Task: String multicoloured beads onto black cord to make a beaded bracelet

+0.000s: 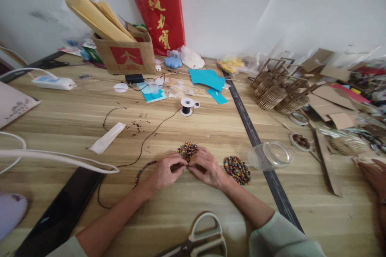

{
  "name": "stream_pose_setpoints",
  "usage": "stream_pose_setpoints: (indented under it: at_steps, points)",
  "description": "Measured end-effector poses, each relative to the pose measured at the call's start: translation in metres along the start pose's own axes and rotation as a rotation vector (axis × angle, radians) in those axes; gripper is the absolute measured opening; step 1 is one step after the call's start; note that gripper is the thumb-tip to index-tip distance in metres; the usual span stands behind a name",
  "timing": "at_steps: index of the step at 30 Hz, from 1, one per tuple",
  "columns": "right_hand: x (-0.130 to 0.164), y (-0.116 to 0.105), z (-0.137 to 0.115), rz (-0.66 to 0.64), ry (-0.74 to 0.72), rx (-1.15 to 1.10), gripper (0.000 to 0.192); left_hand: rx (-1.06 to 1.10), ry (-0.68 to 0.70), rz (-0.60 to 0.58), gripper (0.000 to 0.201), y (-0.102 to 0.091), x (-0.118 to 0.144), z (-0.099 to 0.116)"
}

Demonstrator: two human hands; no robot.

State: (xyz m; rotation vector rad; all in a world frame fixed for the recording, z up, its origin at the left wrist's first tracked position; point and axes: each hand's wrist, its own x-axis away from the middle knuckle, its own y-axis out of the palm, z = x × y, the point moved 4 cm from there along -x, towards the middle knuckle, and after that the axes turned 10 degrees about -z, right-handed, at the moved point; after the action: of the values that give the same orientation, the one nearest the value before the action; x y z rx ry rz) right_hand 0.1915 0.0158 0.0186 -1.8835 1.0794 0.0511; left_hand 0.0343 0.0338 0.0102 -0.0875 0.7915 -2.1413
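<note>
Just in front of a small pile of multicoloured beads (187, 150), my two hands meet fingertip to fingertip. My left hand (169, 171) is closed in a pinch on a dark cord; a strand of threaded beads (144, 170) runs out from under it to the left. My right hand (208, 167) also pinches, its fingertips touching the left ones; what sits between them is too small to make out. Beside my right wrist lies a coil of strung beads (237, 170). Black cord (144, 141) trails from a white spool (187, 107) beyond the pile.
Large scissors (207, 235) lie at the near edge. A clear jar (269, 156) lies at the right, near a dish of brown beads (300, 141) and small wooden baskets (276, 90). A white cable (69, 156) crosses the left side. Another person's hand (372, 174) rests far right.
</note>
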Motion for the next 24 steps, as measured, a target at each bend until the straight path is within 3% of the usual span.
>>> stream_pose_setpoints:
  at_steps: [8,24]
  points:
    - [-0.001,-0.0007,-0.0005,0.0,-0.008,-0.002,0.005,0.033,-0.1,-0.006,0.009,-0.0039,0.0008,0.0023]
    - [-0.0001,0.0008,0.0006,-0.017,-0.014,-0.014,0.004,-0.009,-0.032,0.0,0.011,-0.0028,-0.0013,0.006]
